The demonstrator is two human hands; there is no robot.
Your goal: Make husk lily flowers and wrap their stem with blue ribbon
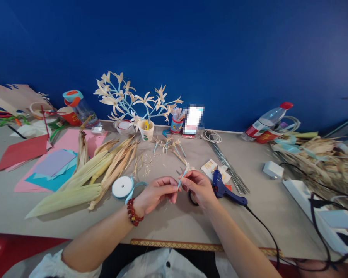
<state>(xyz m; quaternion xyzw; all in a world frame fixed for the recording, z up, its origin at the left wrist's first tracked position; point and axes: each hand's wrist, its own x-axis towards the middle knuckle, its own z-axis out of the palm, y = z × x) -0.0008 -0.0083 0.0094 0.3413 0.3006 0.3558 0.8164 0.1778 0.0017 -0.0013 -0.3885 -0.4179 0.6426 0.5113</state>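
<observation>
Between the fingertips of both hands is a thin stem wrapped in light blue tape [180, 181], with pale husk at its upper end. My left hand [159, 192], a red bead bracelet at its wrist, pinches the lower part. Higher up, my right hand [201, 188] pinches the same stem, its fingers partly hiding it. Left of my left hand lies a roll of light blue tape [123, 187] with a loose end. A black loop, perhaps a scissors handle [193, 198], shows under my right hand. Several small husk flowers with blue stems [166, 145] lie beyond.
A blue glue gun [219, 184] with a cord and a bundle of wires [230, 168] lie to the right. Corn husks [84, 173] and coloured paper [53, 164] cover the left. Husk flowers on branches stand in a white cup [146, 133]. A power strip [303, 204] sits at far right.
</observation>
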